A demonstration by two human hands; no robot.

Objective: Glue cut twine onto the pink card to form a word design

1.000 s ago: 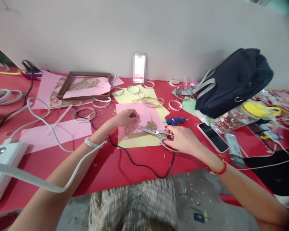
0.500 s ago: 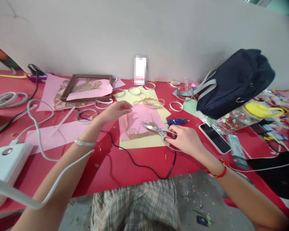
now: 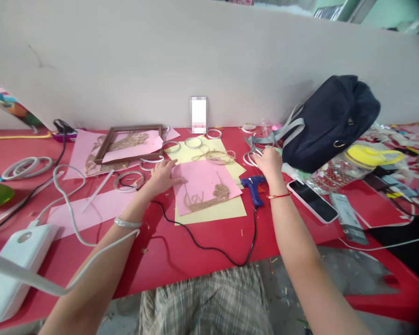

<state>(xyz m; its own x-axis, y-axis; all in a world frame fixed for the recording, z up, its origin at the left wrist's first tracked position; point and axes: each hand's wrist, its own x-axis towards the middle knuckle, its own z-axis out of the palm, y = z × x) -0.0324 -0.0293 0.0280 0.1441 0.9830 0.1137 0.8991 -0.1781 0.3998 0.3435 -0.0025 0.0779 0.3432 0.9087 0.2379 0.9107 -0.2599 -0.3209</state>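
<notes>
My right hand point(image 3: 269, 163) has its fingers around the handles of a pair of scissors point(image 3: 253, 146), at the back right beside the backpack's grey strap. The blades point away from me. My left hand point(image 3: 163, 177) is open, fingers apart, at the left edge of a pink sheet point(image 3: 206, 177); whether the fingertips press on it I cannot tell. Brown twine shapes point(image 3: 220, 191) lie on this sheet, which rests over a yellow sheet point(image 3: 214, 215). A blue glue gun point(image 3: 254, 188) lies just right of the papers. Behind them is a loose coil of twine point(image 3: 219, 156).
A brown frame point(image 3: 132, 161) and more pink paper stand at the left. A white power strip point(image 3: 24, 260) and its cables lie nearer. On the right are a dark backpack point(image 3: 330, 125), a phone point(image 3: 312, 201) and a yellow-lidded bottle point(image 3: 335, 172). A black cord point(image 3: 209, 241) crosses the front.
My right hand has carried the scissors from above the pink sheet to the back right, uncovering the glue gun. My left hand has come down and back toward the sheet's left edge. The view has shifted.
</notes>
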